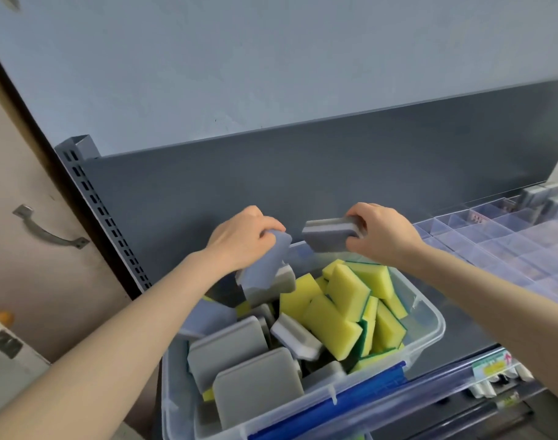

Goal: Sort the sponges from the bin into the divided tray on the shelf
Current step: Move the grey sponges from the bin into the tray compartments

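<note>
A clear plastic bin stands on the shelf in front of me, holding several grey sponges on its left side and yellow-green sponges on its right. My left hand grips a grey sponge above the bin's far left corner. My right hand holds another grey sponge flat above the bin's far edge. The clear divided tray lies on the shelf to the right, with a few grey sponges in its far compartments.
A dark grey back panel rises behind the shelf, with a slotted upright post at its left. A beige door with a metal handle is at far left. Price labels line the shelf's front edge.
</note>
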### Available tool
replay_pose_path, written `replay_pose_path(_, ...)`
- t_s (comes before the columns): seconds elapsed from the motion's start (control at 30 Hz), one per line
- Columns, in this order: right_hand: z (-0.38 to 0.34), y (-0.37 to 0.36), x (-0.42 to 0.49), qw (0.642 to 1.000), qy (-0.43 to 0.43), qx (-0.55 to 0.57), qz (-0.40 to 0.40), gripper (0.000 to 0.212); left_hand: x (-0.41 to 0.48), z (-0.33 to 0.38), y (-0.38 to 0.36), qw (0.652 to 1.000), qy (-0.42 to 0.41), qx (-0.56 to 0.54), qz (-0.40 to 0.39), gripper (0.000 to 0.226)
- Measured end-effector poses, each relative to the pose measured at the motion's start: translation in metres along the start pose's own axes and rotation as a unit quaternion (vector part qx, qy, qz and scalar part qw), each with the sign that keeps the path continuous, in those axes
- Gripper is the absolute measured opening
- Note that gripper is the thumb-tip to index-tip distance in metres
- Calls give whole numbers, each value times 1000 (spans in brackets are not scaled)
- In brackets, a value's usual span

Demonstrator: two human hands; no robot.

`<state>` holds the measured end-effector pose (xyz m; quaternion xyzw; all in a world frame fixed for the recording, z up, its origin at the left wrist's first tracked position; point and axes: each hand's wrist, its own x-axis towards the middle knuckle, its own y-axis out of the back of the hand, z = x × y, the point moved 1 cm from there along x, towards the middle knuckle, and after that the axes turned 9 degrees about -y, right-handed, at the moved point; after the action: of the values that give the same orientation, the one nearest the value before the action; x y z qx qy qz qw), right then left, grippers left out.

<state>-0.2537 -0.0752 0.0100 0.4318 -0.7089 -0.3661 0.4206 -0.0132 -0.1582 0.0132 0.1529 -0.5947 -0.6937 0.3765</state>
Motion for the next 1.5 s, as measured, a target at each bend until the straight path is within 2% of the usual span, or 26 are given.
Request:
replay_pose_path(0.13,2,9,-2,1000,-7,8,8,32,2,6,3,996,1,-38,87,10)
replay_pose_path(0.2,5,15,-5,1000,-11,13,14,32,5,11,1,995,-5,-39,97,18)
replay_pose_path(0.3,13,25,-9,999,-12,13,28,31,17,23,1,993,-13,-30,112,43)
replay_pose_path(0.37,20,33,-13,999,-14,9,39,32,27,34,1,994,-25,-24,105,55)
replay_pose_path(0.63,68,74,-31,995,-52,-23,80,30,69,94,-12,991,-78,-57,98,35)
replay_pose_path(0.93,147,115,-51,989,-100,-35,100,32,116,177,-42,981,-147,-100,77,38)
replay_pose_path(1.2,246,161,-71,988,-110,-50,94,32,161,278,-86,981,-159,-114,19,35)
replay_pose_path(1.5,364,201,-97,988,-129,-45,66,39,202,389,-139,978,-172,-116,-6,39)
